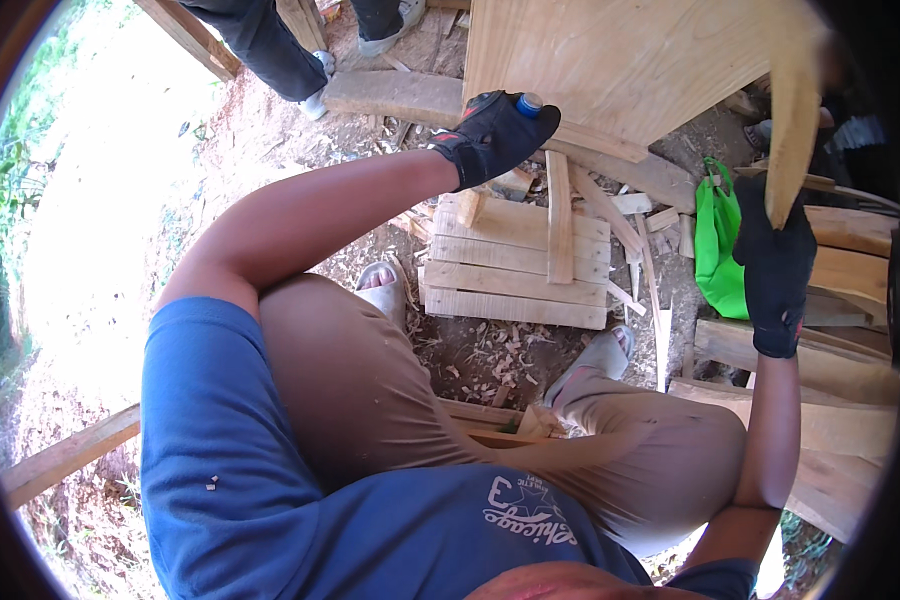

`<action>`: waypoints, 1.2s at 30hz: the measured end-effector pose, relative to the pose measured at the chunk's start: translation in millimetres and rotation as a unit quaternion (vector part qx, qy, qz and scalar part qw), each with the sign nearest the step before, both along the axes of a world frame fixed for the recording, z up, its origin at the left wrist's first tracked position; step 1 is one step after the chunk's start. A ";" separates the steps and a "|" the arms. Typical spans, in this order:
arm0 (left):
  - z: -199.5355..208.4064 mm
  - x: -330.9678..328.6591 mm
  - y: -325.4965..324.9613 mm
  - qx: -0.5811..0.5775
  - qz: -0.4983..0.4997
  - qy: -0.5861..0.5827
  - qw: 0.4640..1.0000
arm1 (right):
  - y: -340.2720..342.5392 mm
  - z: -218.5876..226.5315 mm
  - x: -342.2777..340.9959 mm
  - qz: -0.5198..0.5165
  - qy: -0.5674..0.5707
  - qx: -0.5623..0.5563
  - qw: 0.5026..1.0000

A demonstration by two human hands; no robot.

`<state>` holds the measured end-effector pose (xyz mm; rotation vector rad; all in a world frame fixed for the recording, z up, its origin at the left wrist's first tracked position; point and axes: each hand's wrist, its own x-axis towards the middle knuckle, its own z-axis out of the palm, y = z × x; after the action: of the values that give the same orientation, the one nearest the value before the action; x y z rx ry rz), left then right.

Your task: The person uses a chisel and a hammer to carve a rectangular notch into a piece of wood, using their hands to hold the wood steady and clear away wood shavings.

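Note:
My left hand (495,135), in a black glove with red marks, is closed around a small blue cylinder with a pale end (529,103). Only that end sticks out of the fist, so its kind is hidden. The fist is in front of the lower edge of a light wooden panel (610,60). Off to the right, my right hand (773,262), also in a black glove, grips a wooden strip (794,120). The strip rises from the hand toward the top edge, narrowing to a point at the glove, and its upper part is blurred.
A slatted wooden board (515,250) lies between my feet, with a short wood piece (559,220) across it. Wood chips (490,360) litter the ground. Beside my right hand are a bright green bag (715,245) and several planks (820,360). Another person's legs (265,50) are at upper left.

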<state>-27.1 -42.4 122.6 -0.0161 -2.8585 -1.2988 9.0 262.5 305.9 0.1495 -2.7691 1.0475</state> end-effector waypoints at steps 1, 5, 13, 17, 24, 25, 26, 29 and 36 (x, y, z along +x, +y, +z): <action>21.7 10.3 2.0 0.028 0.029 -0.031 0.999 | 1.9 0.5 0.1 -0.010 0.000 -0.003 1.000; 24.7 29.3 -12.0 0.048 0.113 -0.056 0.991 | -0.9 -1.1 1.5 -0.005 -0.011 -0.022 1.000; 2.8 34.2 -10.2 0.076 0.015 -0.007 0.997 | 29.5 14.8 -20.5 0.121 0.120 0.116 0.978; -4.3 26.2 -14.3 0.077 -0.010 -0.027 0.997 | 22.7 10.6 -17.8 0.150 0.241 0.022 0.959; -46.6 14.1 -34.7 -0.024 -0.036 0.298 0.953 | -23.4 -68.3 35.8 0.272 -0.040 0.288 0.917; -49.3 13.0 -38.3 -0.022 -0.023 0.316 0.948 | -24.7 -60.1 31.2 0.254 0.066 0.305 0.915; -43.4 15.8 -24.8 0.014 -0.016 0.168 0.986 | -15.4 -54.4 30.6 0.248 0.026 0.263 0.932; 11.2 22.5 -3.9 0.101 0.058 -0.021 0.993 | -9.5 -34.6 21.8 0.192 -0.062 0.213 0.956; -59.8 17.8 -35.0 0.073 -0.034 0.128 0.988 | 20.8 -44.7 -15.8 0.209 -0.144 0.280 0.926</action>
<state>-9.3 -77.4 62.8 -0.2620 -2.5638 -1.4002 -6.9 283.2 261.1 0.7418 -3.3242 0.3152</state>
